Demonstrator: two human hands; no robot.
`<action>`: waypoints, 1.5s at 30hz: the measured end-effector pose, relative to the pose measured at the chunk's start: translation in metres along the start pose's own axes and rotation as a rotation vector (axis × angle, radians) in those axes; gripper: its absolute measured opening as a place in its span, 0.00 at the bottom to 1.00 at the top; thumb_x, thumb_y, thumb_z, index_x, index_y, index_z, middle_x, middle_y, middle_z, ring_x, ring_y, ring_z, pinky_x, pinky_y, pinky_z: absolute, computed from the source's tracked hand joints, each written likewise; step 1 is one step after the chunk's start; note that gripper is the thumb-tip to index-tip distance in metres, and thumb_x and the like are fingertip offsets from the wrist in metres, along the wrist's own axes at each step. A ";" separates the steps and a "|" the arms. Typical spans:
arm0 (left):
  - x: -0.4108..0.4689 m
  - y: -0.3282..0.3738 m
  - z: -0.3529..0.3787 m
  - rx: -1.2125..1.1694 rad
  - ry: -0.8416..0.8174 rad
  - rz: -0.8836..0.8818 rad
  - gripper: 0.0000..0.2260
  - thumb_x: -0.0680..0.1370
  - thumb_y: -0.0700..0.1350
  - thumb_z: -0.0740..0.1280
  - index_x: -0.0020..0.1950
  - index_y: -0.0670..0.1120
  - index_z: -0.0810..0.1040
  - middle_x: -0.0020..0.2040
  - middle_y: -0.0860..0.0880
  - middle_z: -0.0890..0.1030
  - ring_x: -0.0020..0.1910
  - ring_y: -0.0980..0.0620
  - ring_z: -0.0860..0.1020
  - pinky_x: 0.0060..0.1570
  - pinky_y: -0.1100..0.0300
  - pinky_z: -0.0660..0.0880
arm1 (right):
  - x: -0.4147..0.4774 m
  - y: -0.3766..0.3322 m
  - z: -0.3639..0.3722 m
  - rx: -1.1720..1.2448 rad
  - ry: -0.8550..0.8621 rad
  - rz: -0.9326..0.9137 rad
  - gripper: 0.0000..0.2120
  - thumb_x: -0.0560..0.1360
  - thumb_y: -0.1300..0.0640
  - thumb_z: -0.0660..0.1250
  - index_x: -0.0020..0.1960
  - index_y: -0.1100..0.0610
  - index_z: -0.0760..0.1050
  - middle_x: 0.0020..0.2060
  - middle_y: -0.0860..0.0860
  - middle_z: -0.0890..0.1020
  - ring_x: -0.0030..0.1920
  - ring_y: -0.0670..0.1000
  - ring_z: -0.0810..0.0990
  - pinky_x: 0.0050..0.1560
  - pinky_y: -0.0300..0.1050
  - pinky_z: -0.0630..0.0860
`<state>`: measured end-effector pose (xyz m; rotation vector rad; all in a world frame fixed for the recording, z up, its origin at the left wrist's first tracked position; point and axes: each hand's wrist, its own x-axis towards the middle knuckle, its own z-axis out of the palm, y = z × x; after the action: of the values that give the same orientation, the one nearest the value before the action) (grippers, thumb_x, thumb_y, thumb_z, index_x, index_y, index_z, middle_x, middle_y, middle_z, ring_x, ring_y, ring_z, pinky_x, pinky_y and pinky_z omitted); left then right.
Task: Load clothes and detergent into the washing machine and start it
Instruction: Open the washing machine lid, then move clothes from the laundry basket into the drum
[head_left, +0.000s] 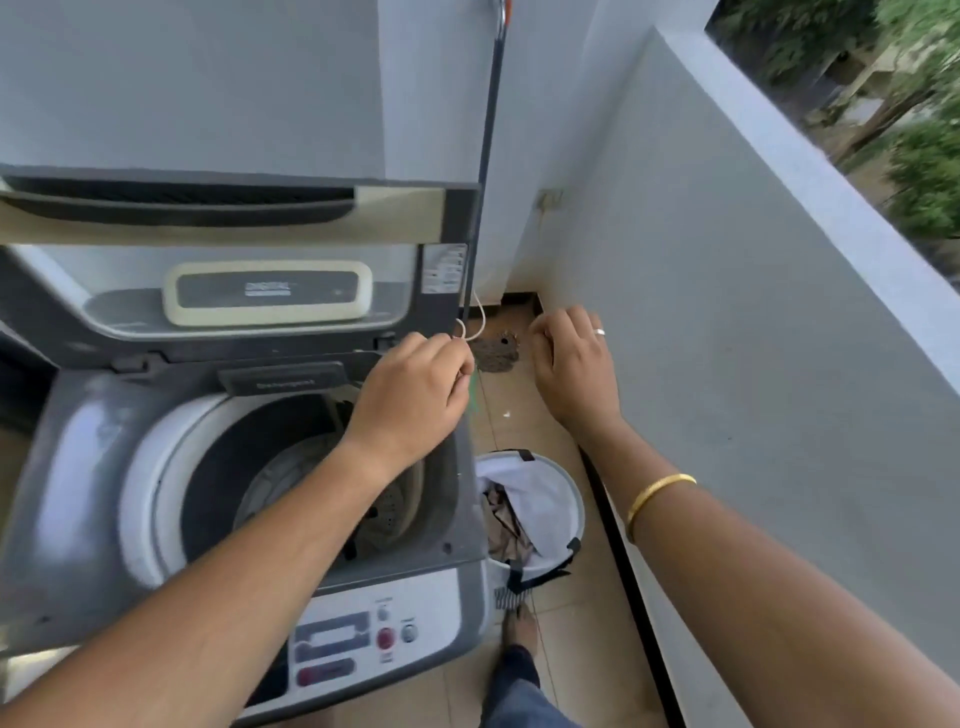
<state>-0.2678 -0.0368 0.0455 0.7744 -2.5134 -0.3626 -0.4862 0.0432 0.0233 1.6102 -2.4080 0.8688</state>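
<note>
Fingers of the left hand (415, 387) pinch a thin white cord (477, 325) beside the open washing machine (104, 441); right hand (574, 364) loosely curled, empty — a tug could snag the cord, laundry basket (569, 499) below still loaded.

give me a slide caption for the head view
Lid up on the washer, left hand pinching a thin white cord, right hand free above the laundry basket.

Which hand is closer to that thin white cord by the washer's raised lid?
Left. The left hand pinches the white cord at the lid's corner. The right hand is off to the side, empty, near the wall.
</note>
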 end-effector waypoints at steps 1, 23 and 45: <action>0.007 0.013 0.023 -0.015 -0.036 -0.034 0.02 0.85 0.43 0.69 0.52 0.48 0.79 0.49 0.52 0.83 0.50 0.47 0.79 0.50 0.48 0.80 | -0.008 0.030 0.004 -0.002 -0.028 0.018 0.05 0.84 0.61 0.64 0.54 0.59 0.78 0.51 0.57 0.80 0.52 0.61 0.76 0.53 0.61 0.78; -0.082 0.062 0.479 -0.115 -0.301 -1.055 0.06 0.84 0.38 0.67 0.47 0.43 0.80 0.47 0.42 0.84 0.47 0.40 0.82 0.42 0.49 0.72 | -0.203 0.327 0.298 0.138 -0.855 0.415 0.08 0.85 0.60 0.61 0.55 0.63 0.78 0.55 0.63 0.81 0.56 0.66 0.82 0.52 0.60 0.79; -0.161 0.003 0.598 -0.418 -0.089 -1.404 0.09 0.84 0.38 0.69 0.52 0.53 0.80 0.55 0.51 0.84 0.52 0.56 0.83 0.48 0.63 0.75 | -0.312 0.356 0.520 0.337 -1.201 0.848 0.13 0.79 0.56 0.65 0.35 0.52 0.72 0.39 0.53 0.82 0.46 0.58 0.81 0.42 0.55 0.80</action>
<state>-0.4626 0.1236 -0.5195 2.1959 -1.4264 -1.2908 -0.5547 0.1232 -0.6723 1.3314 -4.1633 0.3414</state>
